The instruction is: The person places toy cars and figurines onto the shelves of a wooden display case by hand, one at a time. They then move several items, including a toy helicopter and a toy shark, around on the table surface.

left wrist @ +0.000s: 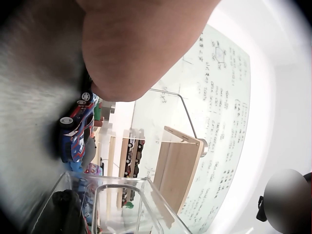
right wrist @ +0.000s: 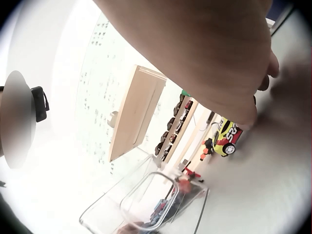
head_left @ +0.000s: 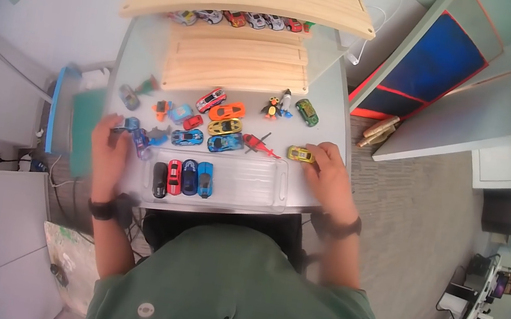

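In the head view my right hand (head_left: 331,178) pinches one end of a yellow toy car (head_left: 300,154) on the table, right of the toy helicopter. The right wrist view shows this yellow car (right wrist: 227,136) by the thumb, its red and black side markings facing out. My left hand (head_left: 110,150) is at the table's left side, fingertips right at a small blue toy car (head_left: 131,122); the left wrist view hides most fingers, and I cannot tell whether they grip it. Beside it stands a blue-purple toy car (head_left: 141,141). A clear plastic tray (head_left: 252,182) between the hands holds several cars.
Several more toy cars, such as an orange one (head_left: 227,111), spread behind the tray with a red toy helicopter (head_left: 262,146) and a penguin figure (head_left: 272,107). A wooden shelf (head_left: 237,66) with cars on its upper tier stands at the back.
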A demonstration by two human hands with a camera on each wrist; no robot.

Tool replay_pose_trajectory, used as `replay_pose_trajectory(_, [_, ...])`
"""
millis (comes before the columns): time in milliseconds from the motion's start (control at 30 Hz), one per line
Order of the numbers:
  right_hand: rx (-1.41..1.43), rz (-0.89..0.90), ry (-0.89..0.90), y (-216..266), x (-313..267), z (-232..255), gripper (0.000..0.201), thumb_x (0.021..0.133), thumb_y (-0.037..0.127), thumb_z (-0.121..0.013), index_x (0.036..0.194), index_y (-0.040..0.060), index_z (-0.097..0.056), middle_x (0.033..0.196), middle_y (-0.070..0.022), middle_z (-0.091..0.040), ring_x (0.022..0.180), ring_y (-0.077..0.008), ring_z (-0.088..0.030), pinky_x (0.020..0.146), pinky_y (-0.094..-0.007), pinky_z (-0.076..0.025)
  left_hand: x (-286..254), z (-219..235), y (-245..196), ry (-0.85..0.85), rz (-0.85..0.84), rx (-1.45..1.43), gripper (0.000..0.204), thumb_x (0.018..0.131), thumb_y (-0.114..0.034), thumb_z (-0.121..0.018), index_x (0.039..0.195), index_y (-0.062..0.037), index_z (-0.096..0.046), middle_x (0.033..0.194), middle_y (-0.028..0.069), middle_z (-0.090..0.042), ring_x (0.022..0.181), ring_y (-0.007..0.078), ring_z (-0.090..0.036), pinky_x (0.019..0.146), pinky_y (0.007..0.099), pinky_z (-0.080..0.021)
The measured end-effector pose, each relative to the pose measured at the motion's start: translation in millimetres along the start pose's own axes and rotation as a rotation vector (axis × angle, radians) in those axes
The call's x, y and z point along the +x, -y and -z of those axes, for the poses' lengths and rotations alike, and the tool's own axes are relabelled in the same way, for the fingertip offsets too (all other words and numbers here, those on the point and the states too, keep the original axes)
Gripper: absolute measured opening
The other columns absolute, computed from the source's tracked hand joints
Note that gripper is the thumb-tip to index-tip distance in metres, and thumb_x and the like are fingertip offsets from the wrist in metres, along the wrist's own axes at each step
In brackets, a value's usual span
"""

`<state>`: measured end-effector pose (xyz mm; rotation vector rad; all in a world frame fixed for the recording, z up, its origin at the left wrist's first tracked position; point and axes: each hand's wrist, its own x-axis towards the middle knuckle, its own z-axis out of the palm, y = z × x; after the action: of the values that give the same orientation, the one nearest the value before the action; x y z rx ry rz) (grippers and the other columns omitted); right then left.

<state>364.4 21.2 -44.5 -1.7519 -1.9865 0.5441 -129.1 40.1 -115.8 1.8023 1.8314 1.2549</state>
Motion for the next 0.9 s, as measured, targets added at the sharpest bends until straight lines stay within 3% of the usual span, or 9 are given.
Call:
replay_pose_trajectory(67, [-0.072,0.126,-0.032,-14,4,4,0.037,0.094,0.005,-0.07,0.131,0.0048,-0.069,0.124,-0.0153,-0.064,0.108,-0.0363,-0.069,0.092,-0.0423,-0.058,0,0,-1,-0.004,-0.008,0.009,0.039,0.092,-0.002,-0.071,0.131,-0.0044,-0.068,0.138,0.0156,-0.066,0.132,0.0323,-0.06,0.116,0.0426,-0.044])
replay_pose_trajectory(167, [-0.117,0.157,-0.105,-22,8,7,0.04,0.093,0.001,-0.066,0.133,0.0055,-0.069,0.126,-0.0152,-0.064,0.11,-0.0374,-0.068,0.094,-0.0432,-0.058,1,1,-3,0.001,-0.004,0.027,0.039,0.092,-0.002,-0.071,0.131,-0.0046,-0.068,0.137,0.0159,-0.066,0.131,0.0331,-0.06,0.116,0.0429,-0.044])
replay_pose_trajectory(267, [-0.108,0.12,-0.08,-19,7,10,0.043,0.091,-0.002,-0.064,0.133,0.0055,-0.069,0.129,-0.0152,-0.063,0.112,-0.0379,-0.067,0.096,-0.0444,-0.057,1,2,0,-0.005,-0.022,0.019,0.038,0.092,-0.001,-0.071,0.13,-0.0046,-0.068,0.137,0.0159,-0.066,0.131,0.0334,-0.06,0.116,0.043,-0.044])
replay_pose_trajectory(333, [-0.083,0.1,-0.074,-12,6,8,0.043,0.09,-0.003,-0.063,0.132,0.0054,-0.07,0.131,-0.0153,-0.062,0.114,-0.0377,-0.067,0.097,-0.0444,-0.056,1,5,0,0.054,-0.032,0.098,0.04,0.097,0.002,-0.067,0.135,-0.0053,-0.065,0.146,0.0161,-0.061,0.135,0.029,-0.059,0.116,0.0393,-0.044])
replay_pose_trajectory(700, [0.101,0.118,-0.082,-24,6,2,0.045,0.088,-0.006,-0.06,0.131,0.0049,-0.066,0.137,-0.0192,-0.059,0.121,-0.0388,-0.063,0.1,-0.044,-0.055,1,3,1,0.046,-0.019,0.079,0.04,0.096,0.002,-0.067,0.135,-0.0049,-0.065,0.144,0.0156,-0.062,0.133,0.0299,-0.059,0.115,0.0397,-0.044])
replay_pose_trajectory(767, [0.192,-0.065,-0.083,-23,6,6,0.048,0.088,0.0,-0.065,0.136,0.0044,-0.064,0.139,-0.0205,-0.059,0.123,-0.0386,-0.063,0.1,-0.0427,-0.055,0,3,0,0.046,-0.008,0.066,0.04,0.096,0.003,-0.067,0.135,-0.0049,-0.065,0.143,0.0159,-0.062,0.133,0.03,-0.059,0.115,0.0398,-0.044])
replay_pose_trajectory(900, [0.111,-0.091,-0.085,-20,3,-1,0.057,0.087,0.011,-0.074,0.141,0.0007,-0.06,0.141,-0.0216,-0.059,0.126,-0.0404,-0.061,0.104,-0.0439,-0.053,2,3,0,0.052,-0.013,0.102,0.04,0.095,0.003,-0.068,0.135,-0.0047,-0.065,0.143,0.0168,-0.062,0.132,0.0303,-0.059,0.114,0.0399,-0.045])
